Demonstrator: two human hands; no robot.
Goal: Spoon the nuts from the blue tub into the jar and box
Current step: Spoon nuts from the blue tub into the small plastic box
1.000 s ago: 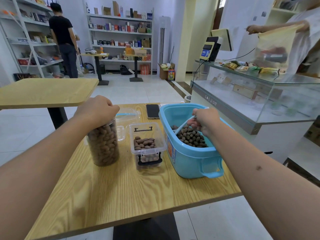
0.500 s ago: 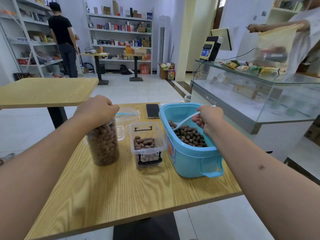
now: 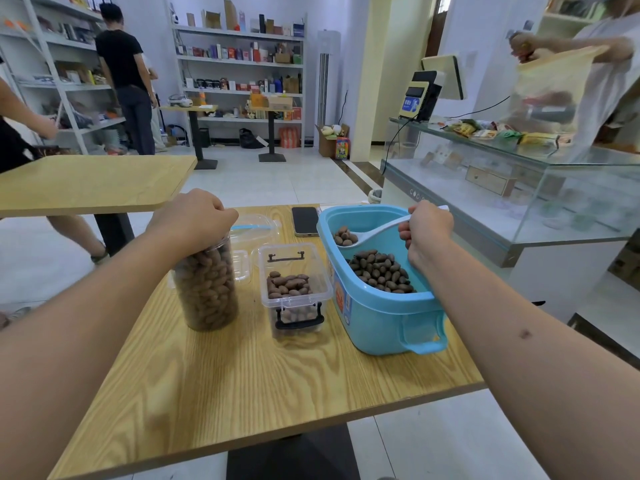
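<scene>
The blue tub (image 3: 377, 306) stands on the wooden table (image 3: 242, 382), toward its right edge, and everything else sits in relation to it; nuts (image 3: 381, 275) lie heaped in its bottom, at the near end. The right hand (image 3: 427, 230) reaches over the tub's right rim, fingers curled tight round the handle of a white spoon (image 3: 374, 233); the spoon's bowl hangs inside the tub near its far left wall, above the heap, loaded with a few nuts. Just left of the tub, almost touching its side, is the clear box (image 3: 294, 289), lid off, partly filled, a dark latch on its near face. Further left of the tub, past the box, stands the tall clear jar (image 3: 207, 289), packed nearly to the top; the left hand (image 3: 194, 220) covers its mouth, fingers bent down over the rim, gripping it. Behind the box and jar lie clear lids (image 3: 252, 230), one with a blue strip; a dark phone (image 3: 304, 220) lies flat just beyond the tub's far left corner.
</scene>
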